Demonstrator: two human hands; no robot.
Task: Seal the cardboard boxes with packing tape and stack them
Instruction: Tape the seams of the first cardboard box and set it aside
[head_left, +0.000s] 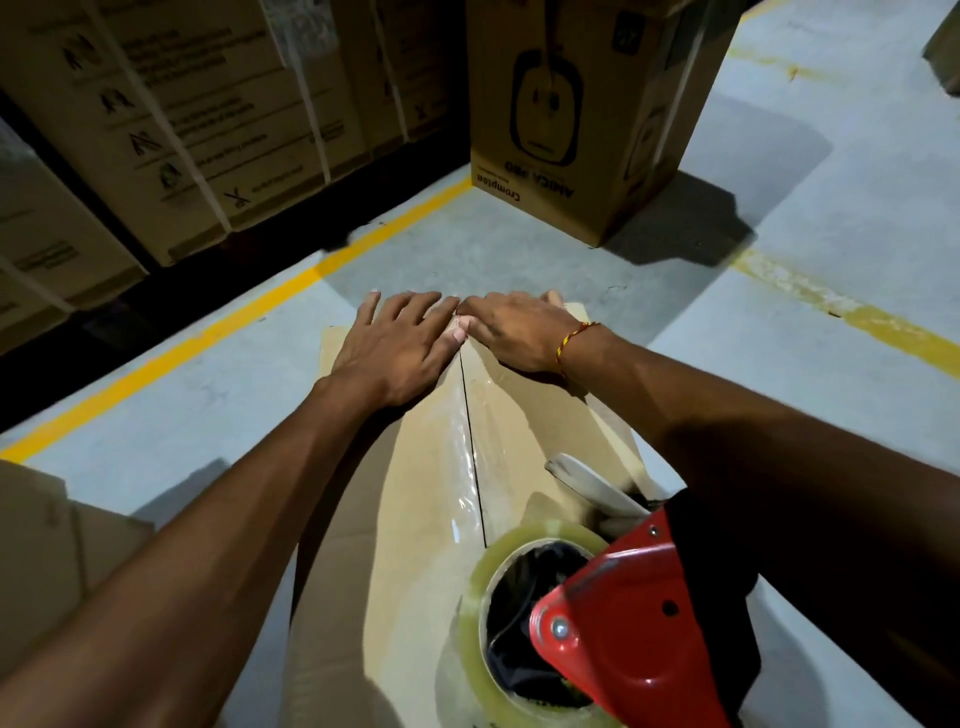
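Note:
A cardboard box (405, 509) lies in front of me with its top flaps closed. Clear packing tape (465, 467) runs along the centre seam toward the far edge. My left hand (400, 348) lies flat on the left flap at the far end, fingers spread. My right hand (519, 332) presses down on the right flap beside it, fingers reaching over the far edge; the fingertips of both hands meet at the seam. A red tape dispenser (623, 613) with a clear tape roll (483, 623) rests on the near end of the box, untouched.
A tall printed carton (582, 119) stands on the grey floor ahead. Strapped cartons (171, 130) line the left side behind a yellow floor line (249, 317). Another box corner (52, 545) sits at the near left. Open floor lies to the right.

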